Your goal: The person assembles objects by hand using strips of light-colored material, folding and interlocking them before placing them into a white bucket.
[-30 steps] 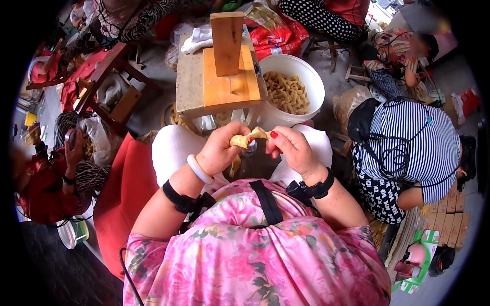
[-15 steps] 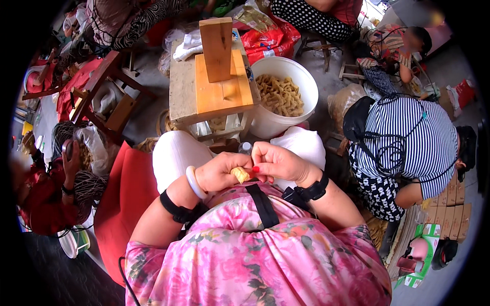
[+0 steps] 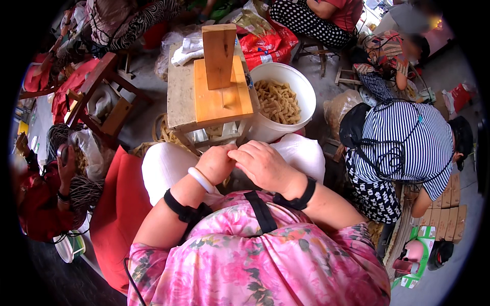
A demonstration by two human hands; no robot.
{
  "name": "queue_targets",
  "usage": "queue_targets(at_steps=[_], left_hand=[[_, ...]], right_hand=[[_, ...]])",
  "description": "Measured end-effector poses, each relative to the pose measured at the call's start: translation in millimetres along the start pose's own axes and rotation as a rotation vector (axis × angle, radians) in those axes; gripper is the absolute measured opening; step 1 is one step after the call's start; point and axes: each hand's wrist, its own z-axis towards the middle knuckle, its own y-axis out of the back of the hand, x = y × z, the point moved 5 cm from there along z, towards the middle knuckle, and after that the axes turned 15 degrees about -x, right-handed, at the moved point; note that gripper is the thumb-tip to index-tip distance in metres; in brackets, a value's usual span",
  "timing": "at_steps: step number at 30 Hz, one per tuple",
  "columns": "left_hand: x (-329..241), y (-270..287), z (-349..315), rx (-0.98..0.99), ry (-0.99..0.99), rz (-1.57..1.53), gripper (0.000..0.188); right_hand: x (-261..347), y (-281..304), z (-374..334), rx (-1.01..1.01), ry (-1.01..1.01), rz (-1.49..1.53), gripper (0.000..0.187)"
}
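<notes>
My left hand [image 3: 216,163] is closed above my lap, its fingers curled inward; a white bangle [image 3: 202,180] rings that wrist. Against its fingertips rests my right hand [image 3: 266,164], also closed, with the fingers bent down over the left. Whatever lies between them is hidden under the knuckles. Just beyond the hands stands a small wooden table [image 3: 181,97]. On it sits a board [image 3: 204,109] with an upright wooden block [image 3: 219,56] and a thin upright pin [image 3: 223,99]. Right of the table, a white bucket [image 3: 306,97] holds many short, knobbly tan pieces [image 3: 278,102].
White cloth [image 3: 188,51] lies on the table's far left corner. Red cloth [image 3: 120,194] drapes at my left. A person in a striped top [image 3: 408,143] bends close on my right, and another in dark red [image 3: 43,204] sits left. Cardboard boxes [image 3: 449,214] lie far right.
Both hands have risen slightly and turned palms down. The small yellow piece that showed in my left fingers is out of sight now. My right fingers have gone from a pinch to folding over the left.
</notes>
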Motion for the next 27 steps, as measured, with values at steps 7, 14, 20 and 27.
queue_targets(at_steps=[7,14,20,27], left_hand=[[12.1,7.3,-7.1,0.251,0.578,-1.16,0.026],[-3.9,30.8,0.5,-0.002,0.301,-1.408,0.036],[-46.4,38.2,-4.3,-0.429,-0.581,-0.067,0.042],[-2.3,-14.7,-17.5,0.465,0.299,-1.098,0.016]], right_hand=[[-32.5,27.7,11.7,-0.234,0.077,-0.202,0.013],[6.2,5.5,4.7,0.041,0.027,0.225,0.028],[-0.7,2.4,3.4,-0.014,-0.092,0.098,0.015],[11.1,5.2,-1.9,-0.1,0.102,-0.058,0.01]])
